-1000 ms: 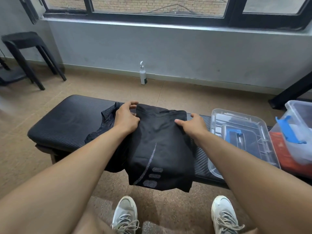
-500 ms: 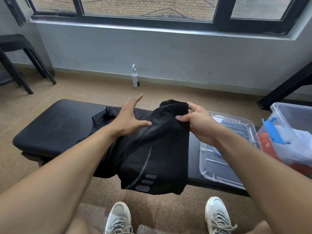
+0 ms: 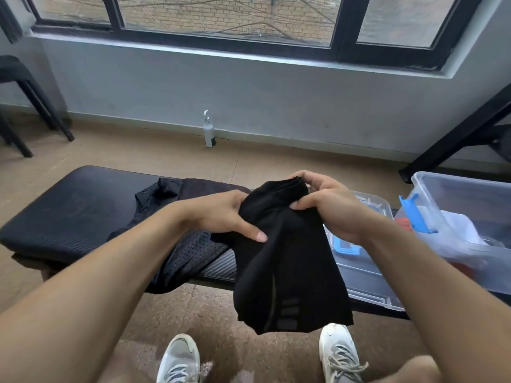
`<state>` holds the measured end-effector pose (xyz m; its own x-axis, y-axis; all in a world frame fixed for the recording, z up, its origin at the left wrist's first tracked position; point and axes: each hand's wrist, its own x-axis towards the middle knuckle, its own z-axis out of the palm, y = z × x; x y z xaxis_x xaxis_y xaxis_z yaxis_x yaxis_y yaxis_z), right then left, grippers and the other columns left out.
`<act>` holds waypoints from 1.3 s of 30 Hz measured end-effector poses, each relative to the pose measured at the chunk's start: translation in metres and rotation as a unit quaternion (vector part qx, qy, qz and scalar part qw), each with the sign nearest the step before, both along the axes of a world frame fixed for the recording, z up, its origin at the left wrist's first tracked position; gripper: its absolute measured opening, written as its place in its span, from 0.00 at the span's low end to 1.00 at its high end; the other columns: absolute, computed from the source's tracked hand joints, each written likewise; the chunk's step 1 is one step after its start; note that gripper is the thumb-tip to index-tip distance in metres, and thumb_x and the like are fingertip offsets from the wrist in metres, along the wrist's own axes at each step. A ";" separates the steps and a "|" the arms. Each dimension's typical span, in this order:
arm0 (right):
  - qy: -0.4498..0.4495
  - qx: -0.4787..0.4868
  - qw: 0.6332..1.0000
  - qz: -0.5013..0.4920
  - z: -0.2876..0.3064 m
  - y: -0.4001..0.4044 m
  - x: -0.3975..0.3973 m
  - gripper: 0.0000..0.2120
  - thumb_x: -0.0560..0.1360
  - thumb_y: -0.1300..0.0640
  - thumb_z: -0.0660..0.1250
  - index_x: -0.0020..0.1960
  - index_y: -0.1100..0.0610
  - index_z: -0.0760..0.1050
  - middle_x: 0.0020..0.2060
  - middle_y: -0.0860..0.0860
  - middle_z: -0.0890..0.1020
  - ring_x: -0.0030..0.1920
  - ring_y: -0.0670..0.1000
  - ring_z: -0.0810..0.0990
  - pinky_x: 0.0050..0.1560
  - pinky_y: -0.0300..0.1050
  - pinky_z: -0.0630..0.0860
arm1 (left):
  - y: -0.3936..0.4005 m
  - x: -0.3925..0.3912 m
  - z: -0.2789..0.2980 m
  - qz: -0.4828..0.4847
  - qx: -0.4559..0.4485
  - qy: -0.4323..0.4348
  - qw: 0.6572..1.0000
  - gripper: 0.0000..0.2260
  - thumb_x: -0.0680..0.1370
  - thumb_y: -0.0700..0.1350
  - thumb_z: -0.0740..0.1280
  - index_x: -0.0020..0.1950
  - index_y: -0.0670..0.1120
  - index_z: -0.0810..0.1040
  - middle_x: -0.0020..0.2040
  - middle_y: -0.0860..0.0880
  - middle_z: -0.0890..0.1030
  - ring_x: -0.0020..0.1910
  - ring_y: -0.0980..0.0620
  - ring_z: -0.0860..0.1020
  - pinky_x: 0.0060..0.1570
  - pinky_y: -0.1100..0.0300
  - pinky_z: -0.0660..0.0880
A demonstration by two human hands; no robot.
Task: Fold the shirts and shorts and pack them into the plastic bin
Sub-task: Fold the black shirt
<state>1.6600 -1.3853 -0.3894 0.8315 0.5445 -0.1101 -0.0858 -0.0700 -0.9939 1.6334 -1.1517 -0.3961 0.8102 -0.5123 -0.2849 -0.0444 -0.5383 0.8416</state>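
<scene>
Soft daylight coming through window [image 3: 221,20] at 12 o'clock, filling room evenly. No hard shadows forming; faint soft shading lying under bench [image 3: 69,205] toward 8 o'clock. No glare showing on glass. Wide-angle lens bowing sill and frame, stretching forearms at 7 and 4 o'clock. Black cloth [image 3: 287,261] losing fold detail. Centre staying fairly sharp, edges softening slightly.

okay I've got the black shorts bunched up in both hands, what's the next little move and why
Probably carry the black shorts right and lay them in the clear bin. Both the left hand and right hand grip the folded top, the lower part hangs free, and a mesh garment on the bench waits.
</scene>
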 end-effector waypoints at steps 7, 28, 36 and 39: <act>0.042 0.015 0.997 -0.063 -0.001 -0.013 0.004 0.18 0.74 0.76 0.62 0.50 0.55 0.80 0.42 0.54 0.84 0.43 0.53 0.83 0.48 0.45 0.79 | 0.014 0.000 0.006 0.036 0.074 -0.002 0.997 0.14 0.70 0.46 0.80 0.54 0.47 0.85 0.48 0.50 0.88 0.48 0.50 0.87 0.55 0.51 0.82; -0.044 -0.085 0.968 -0.232 -0.024 0.000 0.030 0.11 0.81 0.68 0.62 0.53 0.56 0.80 0.46 0.51 0.81 0.48 0.49 0.80 0.39 0.39 0.82 | 0.036 0.039 -0.007 0.255 0.224 -0.303 0.890 0.08 0.77 0.48 0.74 0.55 0.50 0.86 0.47 0.54 0.77 0.53 0.47 0.78 0.51 0.56 0.71; -0.149 -0.040 0.953 -0.262 -0.029 0.006 0.043 0.17 0.76 0.68 0.64 0.44 0.45 0.81 0.43 0.47 0.84 0.50 0.50 0.81 0.60 0.56 0.81 | 0.024 0.040 0.002 0.355 0.113 -0.436 0.819 0.09 0.80 0.39 0.68 0.57 0.45 0.85 0.52 0.48 0.83 0.49 0.52 0.78 0.53 0.62 0.72; -0.155 -0.048 0.950 -0.265 -0.034 0.007 0.047 0.18 0.75 0.70 0.63 0.43 0.46 0.80 0.40 0.48 0.82 0.45 0.50 0.79 0.54 0.52 0.79 | 0.023 0.041 -0.001 0.352 0.108 -0.432 0.823 0.08 0.79 0.38 0.68 0.56 0.45 0.85 0.51 0.48 0.83 0.49 0.52 0.78 0.52 0.64 0.72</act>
<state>1.7070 -1.3788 -0.4237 0.9869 0.0394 0.1564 0.1611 -0.1907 -0.9683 1.6747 -1.1286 -0.3972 0.8327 0.1581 0.5306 -0.1887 -0.8199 0.5405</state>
